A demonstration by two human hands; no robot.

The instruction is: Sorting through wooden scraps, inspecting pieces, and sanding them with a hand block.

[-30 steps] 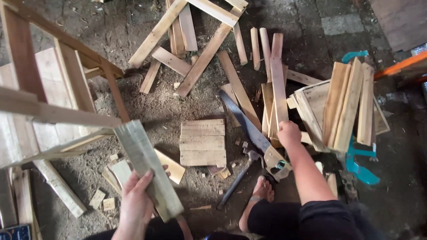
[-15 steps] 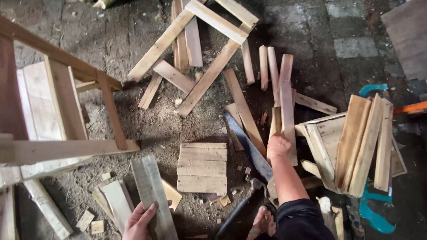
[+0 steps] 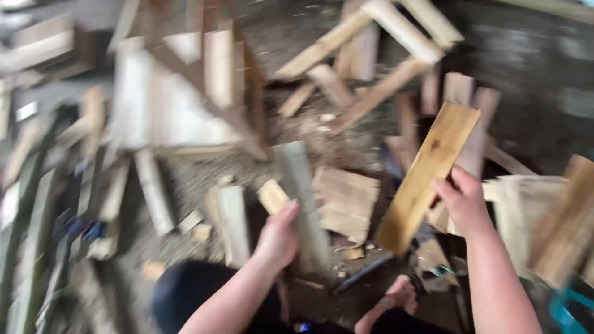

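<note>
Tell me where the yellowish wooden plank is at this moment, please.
In the head view the yellowish plank is right of centre, tilted, held by the right hand, above the square wooden panel on the ground.

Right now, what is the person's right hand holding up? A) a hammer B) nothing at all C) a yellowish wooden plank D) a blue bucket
C: the right hand grips a yellowish wooden plank by its edge, tilted up over the scraps on the floor, while the left hand holds a greyer board.
</note>
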